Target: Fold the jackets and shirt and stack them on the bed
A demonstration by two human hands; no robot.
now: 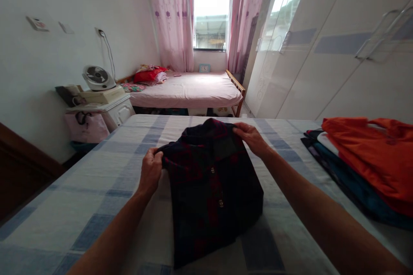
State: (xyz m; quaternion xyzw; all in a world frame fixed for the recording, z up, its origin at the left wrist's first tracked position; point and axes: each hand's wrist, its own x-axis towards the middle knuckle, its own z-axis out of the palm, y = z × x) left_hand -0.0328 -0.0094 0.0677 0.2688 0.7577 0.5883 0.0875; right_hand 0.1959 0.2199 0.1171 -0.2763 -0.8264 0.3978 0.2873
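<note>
A dark plaid shirt [196,206] with red patches and shiny buttons lies folded to a narrow shape on the blue-and-white checked bedsheet [142,133]. Its collar points away from me. My left hand [151,166] pinches the shirt at its left shoulder, fingers closed on the cloth. At the opposite shoulder, my right hand [250,136] grips the fabric between thumb and fingers. The shoulders look slightly raised, while the lower part seems to rest on the sheet.
To the right lies a stack of folded clothes [351,184] topped by an orange garment [380,159]. Beyond the near bed stands a pink-sheeted bed [200,88] by the window. A fan [98,77] sits on a white cabinet [121,111] at left; white wardrobes [335,68] line the right.
</note>
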